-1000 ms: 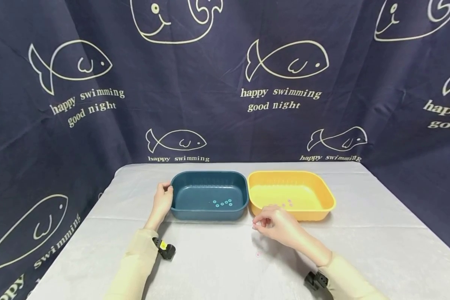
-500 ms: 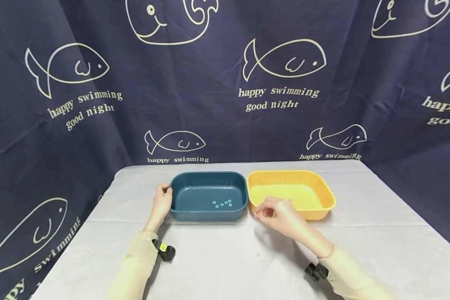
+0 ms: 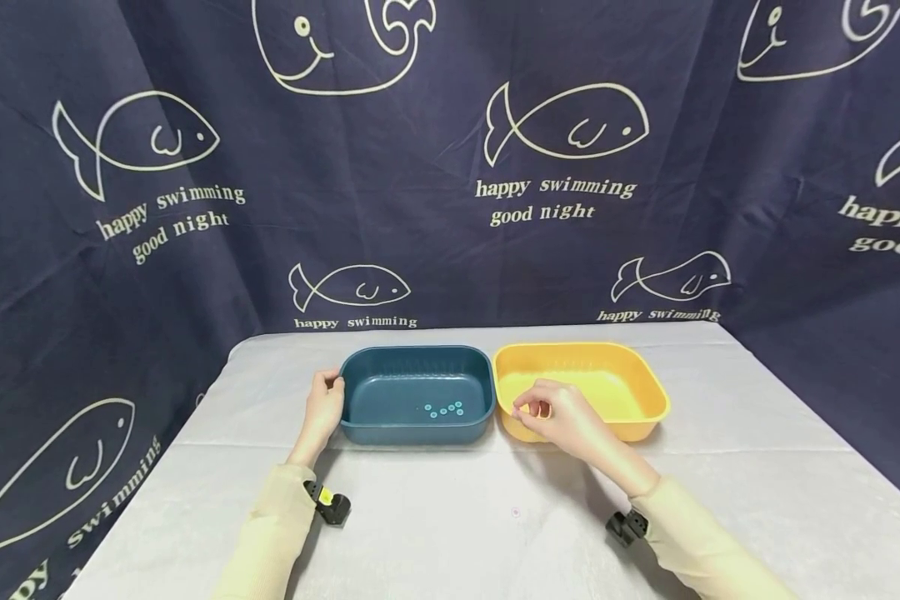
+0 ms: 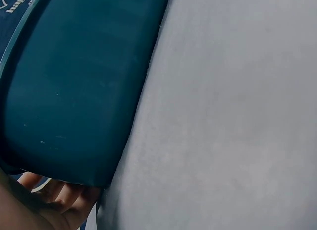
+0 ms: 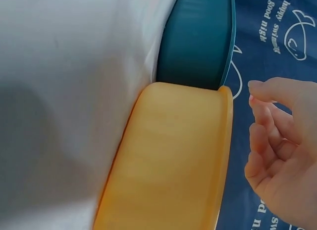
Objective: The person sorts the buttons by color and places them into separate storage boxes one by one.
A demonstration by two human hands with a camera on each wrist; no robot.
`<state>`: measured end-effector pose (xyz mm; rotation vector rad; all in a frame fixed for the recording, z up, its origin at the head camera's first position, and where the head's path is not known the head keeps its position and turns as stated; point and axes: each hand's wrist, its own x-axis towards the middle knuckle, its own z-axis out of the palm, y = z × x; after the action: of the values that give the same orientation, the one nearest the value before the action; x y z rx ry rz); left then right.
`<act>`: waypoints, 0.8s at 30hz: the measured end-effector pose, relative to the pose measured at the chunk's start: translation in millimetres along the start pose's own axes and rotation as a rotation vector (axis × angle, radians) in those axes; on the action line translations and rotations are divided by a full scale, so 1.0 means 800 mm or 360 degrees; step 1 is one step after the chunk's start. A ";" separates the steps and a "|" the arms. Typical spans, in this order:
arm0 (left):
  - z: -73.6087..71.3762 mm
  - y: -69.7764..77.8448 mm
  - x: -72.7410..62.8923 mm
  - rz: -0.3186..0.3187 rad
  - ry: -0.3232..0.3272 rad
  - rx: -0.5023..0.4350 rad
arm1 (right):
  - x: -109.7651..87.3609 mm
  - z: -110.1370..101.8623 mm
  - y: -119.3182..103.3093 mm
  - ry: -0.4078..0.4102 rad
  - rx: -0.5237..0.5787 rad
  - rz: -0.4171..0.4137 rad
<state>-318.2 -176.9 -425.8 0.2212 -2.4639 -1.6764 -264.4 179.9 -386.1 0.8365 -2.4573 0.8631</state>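
My right hand [image 3: 558, 414] is over the front left of the yellow basin [image 3: 633, 392], thumb and forefinger pinched together. In the right wrist view a speck of pink, a small button [image 5: 251, 98], shows between those fingertips; most of it is hidden. My left hand [image 3: 324, 406] holds the left end of the dark blue basin [image 3: 420, 433], with its thumb near the rim. The left wrist view shows curled fingers [image 4: 69, 195] against that end wall. Several small teal buttons [image 3: 443, 411] lie inside the blue basin. One pink button [image 3: 516, 512] lies on the table.
Both basins stand side by side, touching, on a light grey cloth-covered table [image 3: 420, 517]. A dark blue curtain [image 3: 450, 225] with fish drawings hangs behind. Black wrist cameras [image 3: 333, 505] are on both forearms.
My right hand has moved up and slightly forward, from in front of the yellow basin to over its front rim, covering the pink buttons seen inside earlier. The left hand keeps its place.
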 end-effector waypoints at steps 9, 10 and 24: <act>0.000 -0.002 0.001 -0.0017 -0.0006 0.0006 | 0.012 -0.002 0.014 0.0027 -0.0083 0.0058; 0.000 -0.002 0.002 -0.0015 -0.0005 0.0005 | 0.013 -0.002 0.016 0.0027 -0.0092 0.0068; 0.001 -0.004 0.001 -0.0005 0.0013 0.0016 | 0.020 -0.002 0.034 -0.0068 -0.0243 0.0238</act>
<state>-318.7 -177.2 -428.8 0.2325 -2.4677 -1.6611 -293.9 191.7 -388.0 0.6309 -2.6114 0.7028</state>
